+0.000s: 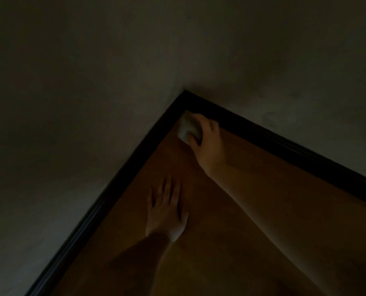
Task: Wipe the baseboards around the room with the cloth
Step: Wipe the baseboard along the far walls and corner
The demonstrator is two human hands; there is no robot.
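Note:
The scene is dim. A black baseboard (122,178) runs along two walls and meets in a corner near the upper middle. My right hand (207,142) grips a bunched white cloth (186,128) and holds it down in that corner, against the foot of the baseboard. My left hand (167,208) lies flat on the brown floor with its fingers straight and spread, a little in front of the left stretch of baseboard.
Pale walls (71,103) rise above the baseboard on both sides. The brown floor (231,253) fills the lower right. My two forearms reach in from the bottom edge.

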